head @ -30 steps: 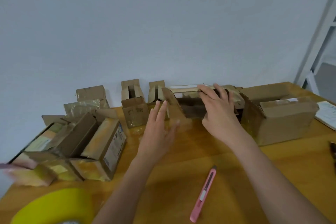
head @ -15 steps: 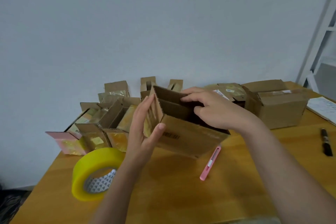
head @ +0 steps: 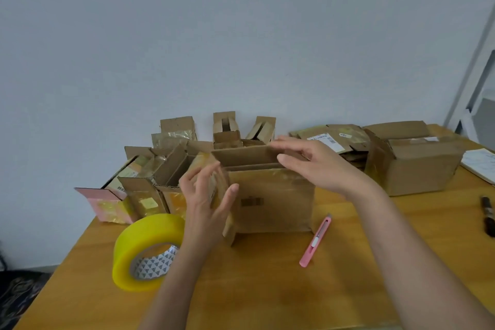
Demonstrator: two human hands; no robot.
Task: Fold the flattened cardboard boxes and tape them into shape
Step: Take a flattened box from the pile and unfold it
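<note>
A brown cardboard box (head: 270, 201) stands on the wooden table (head: 267, 289) in front of me, its top flaps open. My left hand (head: 206, 201) holds its left end, thumb on the front face and fingers round the side flap. My right hand (head: 318, 163) reaches over the top right edge, fingers extended onto the rear flap. A big yellow tape roll (head: 146, 250) lies on the table to the left of the box.
A pink utility knife (head: 316, 240) lies right of the box. Several folded boxes (head: 150, 185) crowd the back left, a larger box (head: 417, 166) and a stack of flat cardboard (head: 332, 136) the back right. A black marker (head: 488, 215) and papers (head: 479, 163) lie at the right edge.
I lifted the box from the row at the wall, brought it toward me and set it upright on the table. The view tilted down, showing the tape roll.
</note>
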